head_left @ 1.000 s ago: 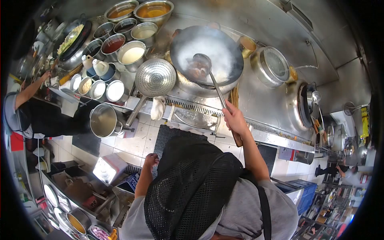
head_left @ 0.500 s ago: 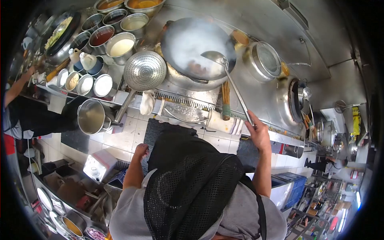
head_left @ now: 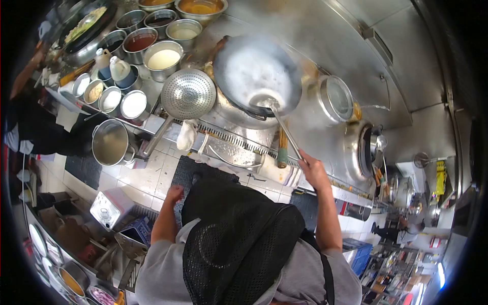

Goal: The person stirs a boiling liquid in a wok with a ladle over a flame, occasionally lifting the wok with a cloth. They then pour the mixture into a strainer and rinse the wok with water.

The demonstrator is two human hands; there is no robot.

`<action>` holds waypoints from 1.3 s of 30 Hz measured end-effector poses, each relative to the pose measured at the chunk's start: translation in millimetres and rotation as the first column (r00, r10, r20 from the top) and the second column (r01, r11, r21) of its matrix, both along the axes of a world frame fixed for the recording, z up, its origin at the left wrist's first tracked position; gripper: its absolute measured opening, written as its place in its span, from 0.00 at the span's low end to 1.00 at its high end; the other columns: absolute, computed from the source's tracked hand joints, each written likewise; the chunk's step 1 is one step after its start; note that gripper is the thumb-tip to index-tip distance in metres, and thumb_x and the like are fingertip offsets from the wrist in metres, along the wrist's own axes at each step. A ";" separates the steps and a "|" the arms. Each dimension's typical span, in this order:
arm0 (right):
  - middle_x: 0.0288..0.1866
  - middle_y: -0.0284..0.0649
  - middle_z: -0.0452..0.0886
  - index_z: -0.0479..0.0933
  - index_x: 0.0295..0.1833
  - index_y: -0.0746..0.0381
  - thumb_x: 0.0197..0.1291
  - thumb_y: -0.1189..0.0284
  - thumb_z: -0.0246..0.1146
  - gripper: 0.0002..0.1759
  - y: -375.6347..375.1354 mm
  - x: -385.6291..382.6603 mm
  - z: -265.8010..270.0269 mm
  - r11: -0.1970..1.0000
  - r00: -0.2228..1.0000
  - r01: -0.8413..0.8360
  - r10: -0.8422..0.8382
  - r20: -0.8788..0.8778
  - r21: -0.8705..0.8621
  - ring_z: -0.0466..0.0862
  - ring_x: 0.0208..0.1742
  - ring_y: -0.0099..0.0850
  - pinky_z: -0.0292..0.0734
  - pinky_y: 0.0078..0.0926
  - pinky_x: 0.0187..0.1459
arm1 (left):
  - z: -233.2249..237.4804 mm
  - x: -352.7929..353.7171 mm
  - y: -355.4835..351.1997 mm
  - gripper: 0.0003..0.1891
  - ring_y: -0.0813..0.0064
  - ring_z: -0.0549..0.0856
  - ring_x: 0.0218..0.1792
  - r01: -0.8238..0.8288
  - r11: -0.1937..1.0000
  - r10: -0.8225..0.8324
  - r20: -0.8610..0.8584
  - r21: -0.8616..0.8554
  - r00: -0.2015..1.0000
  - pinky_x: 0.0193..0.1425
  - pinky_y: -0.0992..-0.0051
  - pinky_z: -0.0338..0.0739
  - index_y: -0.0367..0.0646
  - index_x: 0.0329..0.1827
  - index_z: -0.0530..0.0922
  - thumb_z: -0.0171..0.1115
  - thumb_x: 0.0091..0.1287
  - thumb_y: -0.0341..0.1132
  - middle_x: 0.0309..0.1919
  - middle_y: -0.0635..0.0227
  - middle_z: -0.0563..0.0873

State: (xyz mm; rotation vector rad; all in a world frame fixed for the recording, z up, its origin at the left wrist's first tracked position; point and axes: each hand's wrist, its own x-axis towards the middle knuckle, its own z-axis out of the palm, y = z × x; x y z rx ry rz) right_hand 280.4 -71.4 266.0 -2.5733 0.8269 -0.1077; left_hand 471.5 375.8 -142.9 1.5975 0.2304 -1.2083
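My right hand (head_left: 313,172) is wrapped round the handle of a long metal ladle (head_left: 285,131). The ladle's bowl rests inside a large steaming wok (head_left: 231,76), near its front rim, among whitish foamy liquid. Steam veils much of the wok's contents. My left hand (head_left: 175,193) hangs low over the floor, away from the counter, with its fingers curled; no object shows in it. A perforated strainer (head_left: 188,94) lies on the counter to the left of the wok, its handle sticking out over the edge. A bundled bamboo brush (head_left: 282,152) stands by the wok's front right.
Sauce bowls (head_left: 164,59) and two bottles (head_left: 122,71) stand left of the strainer. A metal pot (head_left: 111,143) is below the counter edge. At the far left another person's arm (head_left: 25,73) reaches near a second wok (head_left: 84,28). A lidded pot (head_left: 336,99) sits to the right.
My right hand and the ladle have moved left and down in view; the ladle's bowl is now at the wok's front. The whole view has shifted, and my left hand stays low and curled.
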 end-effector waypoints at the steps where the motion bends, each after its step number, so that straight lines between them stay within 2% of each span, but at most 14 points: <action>1: 0.43 0.59 0.83 0.77 0.60 0.64 0.62 0.70 0.64 0.21 -5.1 11.3 -19.9 1.000 0.999 -0.008 0.008 0.037 -0.002 0.84 0.44 0.55 0.79 0.40 0.46 | -3.7 -2.7 4.9 0.12 0.75 0.79 0.18 -0.003 1.000 0.003 -0.020 0.016 1.000 0.16 0.76 0.69 0.44 0.23 0.76 0.57 0.65 0.39 0.18 0.69 0.77; 12: 0.41 0.57 0.83 0.63 0.72 0.52 0.68 0.63 0.54 0.28 -26.4 143.9 -82.1 0.971 0.977 0.077 -0.119 -0.176 -0.226 0.82 0.44 0.58 0.77 0.54 0.47 | 32.6 -18.5 49.7 0.10 0.74 0.83 0.22 -0.050 0.982 0.047 0.020 0.182 0.999 0.21 0.74 0.75 0.42 0.31 0.77 0.54 0.67 0.36 0.22 0.68 0.80; 18: 0.42 0.59 0.83 0.70 0.67 0.59 0.68 0.65 0.55 0.24 -68.0 165.9 -103.0 0.986 0.995 0.063 -0.049 0.092 -0.151 0.83 0.46 0.57 0.77 0.49 0.50 | 26.3 -28.1 61.8 0.07 0.80 0.71 0.16 -0.280 0.959 0.257 -0.266 -0.051 0.929 0.15 0.80 0.62 0.45 0.28 0.73 0.52 0.66 0.31 0.18 0.72 0.73; 19: 0.42 0.59 0.83 0.70 0.67 0.59 0.68 0.65 0.55 0.24 -73.5 162.6 -99.6 0.986 0.994 0.076 -0.063 0.094 -0.146 0.83 0.46 0.57 0.77 0.49 0.50 | 28.4 -29.8 61.4 0.07 0.80 0.71 0.16 -0.267 0.962 0.246 -0.263 -0.047 0.933 0.15 0.80 0.62 0.45 0.28 0.73 0.52 0.66 0.31 0.18 0.72 0.73; 20: 0.41 0.59 0.83 0.72 0.65 0.61 0.68 0.65 0.56 0.23 -76.4 158.8 -88.4 0.996 0.985 0.087 -0.082 0.151 -0.025 0.83 0.45 0.56 0.78 0.47 0.49 | 26.3 -32.0 62.4 0.08 0.80 0.71 0.15 0.020 0.997 -0.011 0.122 -0.073 0.992 0.14 0.80 0.61 0.46 0.27 0.73 0.52 0.65 0.31 0.18 0.72 0.72; 21: 0.41 0.59 0.83 0.74 0.63 0.63 0.67 0.65 0.57 0.22 -79.8 155.2 -80.7 0.992 0.973 0.086 -0.104 0.207 0.093 0.84 0.44 0.55 0.78 0.45 0.48 | 24.3 -33.4 62.9 0.08 0.80 0.70 0.15 0.293 0.956 -0.260 0.483 0.006 0.836 0.14 0.80 0.61 0.46 0.25 0.72 0.52 0.64 0.31 0.18 0.72 0.72; 26: 0.39 0.59 0.84 0.75 0.62 0.65 0.68 0.65 0.58 0.22 -86.8 107.3 -87.7 0.977 0.947 0.141 -0.180 0.266 0.160 0.86 0.41 0.51 0.79 0.40 0.45 | 25.7 -33.5 45.6 0.08 0.80 0.70 0.15 0.272 0.961 -0.236 0.376 -0.045 0.896 0.14 0.79 0.60 0.46 0.25 0.72 0.52 0.64 0.31 0.17 0.72 0.71; 28: 0.22 0.41 0.79 0.72 0.66 0.66 0.70 0.65 0.57 0.24 -90.8 88.5 -99.0 0.989 0.937 0.132 -0.146 0.319 0.066 0.75 0.19 0.25 0.73 0.30 0.24 | 16.8 -31.6 43.6 0.09 0.80 0.70 0.14 0.414 0.903 -0.248 0.646 -0.115 0.722 0.13 0.79 0.61 0.46 0.24 0.72 0.52 0.64 0.31 0.17 0.72 0.72; 29: 0.22 0.41 0.79 0.72 0.66 0.66 0.70 0.65 0.57 0.24 -91.8 84.0 -104.4 0.987 0.935 0.144 -0.158 0.316 0.069 0.75 0.19 0.25 0.73 0.30 0.24 | 20.6 -29.7 40.1 0.09 0.80 0.70 0.14 0.425 0.898 -0.259 0.644 -0.113 0.720 0.13 0.79 0.61 0.46 0.24 0.72 0.52 0.64 0.31 0.17 0.72 0.72; 32: 0.21 0.40 0.78 0.70 0.67 0.66 0.71 0.63 0.55 0.25 -82.1 77.4 -104.2 0.979 0.944 0.186 -0.201 0.260 0.084 0.76 0.19 0.25 0.73 0.30 0.22 | 31.5 -15.8 18.2 0.09 0.79 0.73 0.15 0.297 0.950 -0.250 0.343 -0.092 0.906 0.13 0.79 0.63 0.44 0.23 0.73 0.54 0.63 0.31 0.18 0.72 0.74; 34: 0.21 0.38 0.77 0.72 0.64 0.64 0.72 0.63 0.53 0.22 -41.4 91.3 -68.2 0.765 0.884 0.244 -0.428 0.188 0.595 0.75 0.18 0.24 0.72 0.27 0.19 | 39.6 -7.1 5.2 0.08 0.77 0.78 0.17 0.007 0.998 -0.006 -0.012 0.061 1.000 0.14 0.79 0.66 0.43 0.25 0.76 0.57 0.63 0.32 0.19 0.70 0.77; 35: 0.21 0.38 0.77 0.72 0.64 0.64 0.72 0.63 0.53 0.22 -37.0 97.7 -70.9 0.764 0.883 0.244 -0.430 0.190 0.597 0.75 0.18 0.24 0.72 0.27 0.19 | 38.7 -3.1 3.4 0.08 0.77 0.78 0.17 0.009 0.998 -0.008 -0.009 0.063 1.000 0.14 0.79 0.66 0.43 0.25 0.76 0.57 0.63 0.32 0.19 0.70 0.77; 38: 0.23 0.32 0.72 0.70 0.53 0.62 0.74 0.66 0.51 0.12 -39.1 115.8 -70.7 0.020 0.706 0.012 -0.708 0.006 1.000 0.68 0.15 0.19 0.69 0.19 0.16 | 32.4 5.2 -1.3 0.07 0.75 0.81 0.20 -0.001 1.000 0.001 0.016 -0.003 1.000 0.15 0.78 0.68 0.41 0.32 0.79 0.60 0.62 0.35 0.22 0.68 0.80; 39: 0.23 0.32 0.72 0.70 0.53 0.62 0.74 0.66 0.51 0.12 -42.8 116.9 -73.8 0.020 0.709 0.006 -0.705 0.009 1.000 0.68 0.15 0.19 0.69 0.19 0.16 | 27.8 7.0 -2.5 0.08 0.74 0.82 0.21 -0.005 1.000 0.005 0.034 -0.004 0.999 0.16 0.79 0.69 0.41 0.34 0.79 0.61 0.62 0.36 0.24 0.67 0.80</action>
